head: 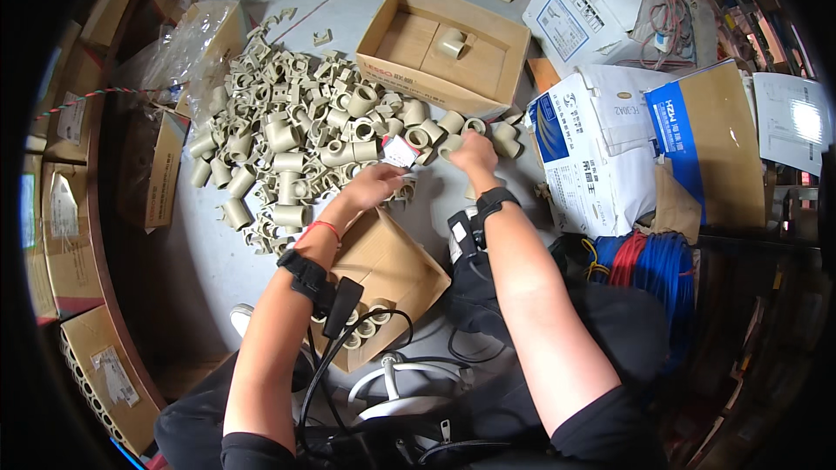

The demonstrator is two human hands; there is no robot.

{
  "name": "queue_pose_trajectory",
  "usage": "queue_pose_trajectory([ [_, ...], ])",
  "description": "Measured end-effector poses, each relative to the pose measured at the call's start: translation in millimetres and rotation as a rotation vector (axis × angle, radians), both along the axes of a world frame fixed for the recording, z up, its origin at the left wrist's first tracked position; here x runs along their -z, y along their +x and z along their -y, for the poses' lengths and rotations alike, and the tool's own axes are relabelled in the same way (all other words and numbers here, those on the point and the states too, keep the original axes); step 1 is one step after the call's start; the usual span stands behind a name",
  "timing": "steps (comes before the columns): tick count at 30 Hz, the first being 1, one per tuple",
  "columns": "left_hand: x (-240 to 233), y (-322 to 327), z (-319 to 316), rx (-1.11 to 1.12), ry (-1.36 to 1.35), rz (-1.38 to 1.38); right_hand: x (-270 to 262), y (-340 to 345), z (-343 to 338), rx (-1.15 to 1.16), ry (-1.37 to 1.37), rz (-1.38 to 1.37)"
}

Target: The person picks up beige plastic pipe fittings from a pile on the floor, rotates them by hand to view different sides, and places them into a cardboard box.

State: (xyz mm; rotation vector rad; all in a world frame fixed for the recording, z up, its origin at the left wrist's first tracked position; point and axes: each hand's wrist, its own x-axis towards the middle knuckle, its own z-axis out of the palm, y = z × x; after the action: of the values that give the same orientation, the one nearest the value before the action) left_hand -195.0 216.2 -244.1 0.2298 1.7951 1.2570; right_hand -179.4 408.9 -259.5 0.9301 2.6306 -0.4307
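Note:
My left hand (373, 188) is over the near edge of a heap of beige plastic pipe fittings (281, 134). Its fingers are bent and slightly blurred, and whatever lies under them is hidden. Just beyond the fingertips sits a small red-and-white packet or card (400, 151). At the right end of the heap, the fingers of my right hand (477, 155) touch a beige pipe coupling (449, 146); a firm grip on it is not visible. Below my left hand a tilted open cardboard box (392, 254) holds several couplings (367, 328) in its near corner.
Beyond the heap stands an open carton (444, 94) with one elbow fitting (452, 44) inside. White cartons (591, 150) and blue wire coils (653, 274) line the right side. Shelved boxes (68, 235) flank the left. Black cables (326, 352) hang near my left forearm.

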Motion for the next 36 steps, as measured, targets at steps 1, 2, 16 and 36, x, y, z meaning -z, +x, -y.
queue_pose_trajectory([
  [1,-5,-2,7,-0.019,-0.006,-0.038,-3,-1,-6,0.027,-0.101,0.018],
  [2,-11,-5,11,-0.021,-0.066,-0.017,-7,-3,-13,0.052,-0.202,0.035],
  [16,-41,29,110,-0.117,-0.050,0.054,-34,13,108,-0.406,-1.395,0.320],
  [36,6,55,141,-0.329,-0.053,0.179,45,120,169,-1.011,-0.668,0.302],
])
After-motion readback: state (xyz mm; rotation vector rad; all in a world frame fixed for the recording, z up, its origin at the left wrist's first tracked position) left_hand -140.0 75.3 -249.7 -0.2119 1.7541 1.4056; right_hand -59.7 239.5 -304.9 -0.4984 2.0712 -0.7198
